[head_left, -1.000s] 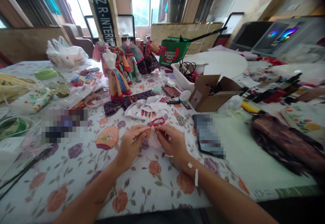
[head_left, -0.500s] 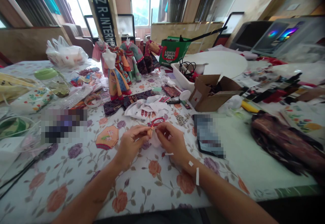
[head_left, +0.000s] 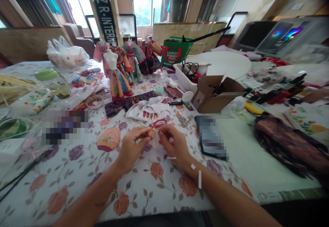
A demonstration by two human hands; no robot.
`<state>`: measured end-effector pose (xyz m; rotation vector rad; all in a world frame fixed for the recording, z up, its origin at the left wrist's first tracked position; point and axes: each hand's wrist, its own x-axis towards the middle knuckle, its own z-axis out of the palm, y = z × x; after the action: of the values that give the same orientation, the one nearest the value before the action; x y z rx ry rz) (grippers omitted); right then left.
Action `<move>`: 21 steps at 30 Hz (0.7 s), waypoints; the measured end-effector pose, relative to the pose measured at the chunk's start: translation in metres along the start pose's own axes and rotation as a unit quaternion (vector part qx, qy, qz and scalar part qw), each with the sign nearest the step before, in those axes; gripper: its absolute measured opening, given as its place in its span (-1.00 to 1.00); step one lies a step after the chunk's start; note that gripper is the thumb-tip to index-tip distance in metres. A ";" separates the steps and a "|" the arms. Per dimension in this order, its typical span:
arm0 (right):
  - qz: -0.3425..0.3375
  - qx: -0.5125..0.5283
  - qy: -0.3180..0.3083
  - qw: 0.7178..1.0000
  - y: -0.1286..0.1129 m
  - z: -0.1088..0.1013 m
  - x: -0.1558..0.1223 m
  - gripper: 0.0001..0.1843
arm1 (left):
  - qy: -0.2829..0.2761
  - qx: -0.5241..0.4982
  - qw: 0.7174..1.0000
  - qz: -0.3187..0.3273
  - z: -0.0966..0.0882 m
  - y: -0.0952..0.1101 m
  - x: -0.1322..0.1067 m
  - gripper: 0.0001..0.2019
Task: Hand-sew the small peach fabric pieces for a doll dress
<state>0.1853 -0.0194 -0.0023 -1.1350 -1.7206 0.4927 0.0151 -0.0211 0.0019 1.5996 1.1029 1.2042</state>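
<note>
Over the flowered tablecloth (head_left: 154, 182), my left hand (head_left: 132, 144) and my right hand (head_left: 173, 143) meet at the fingertips. Both pinch a small pale, pinkish piece (head_left: 154, 138) between them. What the piece is I cannot make out. Red-handled scissors (head_left: 159, 123) lie on the cloth just beyond my fingers. A white garment with red trim (head_left: 147, 110) lies behind the scissors. White tape strips stick to my right wrist (head_left: 198, 178).
Dressed doll mannequins (head_left: 117, 76) stand at the back. An open cardboard box (head_left: 214, 93), a white tray with cables (head_left: 186, 74) and a green bag (head_left: 176, 52) are to the right. A flat embroidered patch (head_left: 109, 139) lies left of my hands. Dark fabric (head_left: 288, 141) is piled at far right.
My hands have shifted slightly, with the fingers working closer together on the small piece. Nothing else on the table has moved.
</note>
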 end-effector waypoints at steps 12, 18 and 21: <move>-0.006 0.072 -0.037 0.997 -0.003 -0.001 0.001 -0.72 | 0.012 -0.007 1.000 0.010 0.001 0.007 0.000 -0.78; 0.056 0.132 -0.063 0.988 -0.002 -0.001 0.003 -0.82 | 0.017 0.016 1.000 0.016 0.001 0.007 0.000 -0.79; 0.068 0.151 -0.060 0.984 0.000 0.000 0.003 -0.85 | 0.013 0.030 0.999 0.024 0.001 0.006 0.000 -0.78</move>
<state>0.1847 -0.0166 -0.0008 -1.0219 -1.6088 0.8906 0.0168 -0.0228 0.0073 1.6683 1.1315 1.2374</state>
